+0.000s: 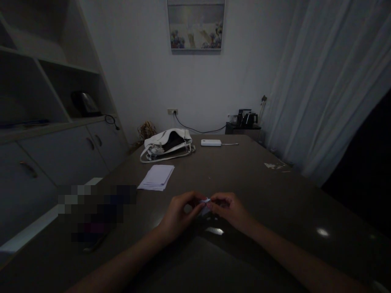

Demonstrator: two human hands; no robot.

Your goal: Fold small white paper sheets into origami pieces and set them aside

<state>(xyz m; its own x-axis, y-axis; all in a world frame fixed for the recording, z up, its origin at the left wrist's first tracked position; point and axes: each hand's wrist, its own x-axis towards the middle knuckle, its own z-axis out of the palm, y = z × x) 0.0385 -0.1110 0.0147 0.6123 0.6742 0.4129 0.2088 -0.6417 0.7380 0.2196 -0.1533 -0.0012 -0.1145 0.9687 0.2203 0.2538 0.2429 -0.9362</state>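
Between my two hands, over the near middle of the dark table point(244, 175), is a small folded piece of white paper point(205, 200). My left hand point(182, 207) pinches its left side between thumb and fingers. On the right side, my right hand point(227, 206) grips the same piece with thumb and forefinger. The fingertips of both hands almost meet and cover much of the paper. A stack of white paper sheets point(157, 177) lies beyond my left hand.
Farther back rest a white handbag point(168, 142) and a white power bank point(211, 143) with a short cable. Paper scraps point(273, 166) lie near the right edge. A blurred-out patch point(100, 211) covers something at the left. Cabinets point(61, 150) flank the table's left side.
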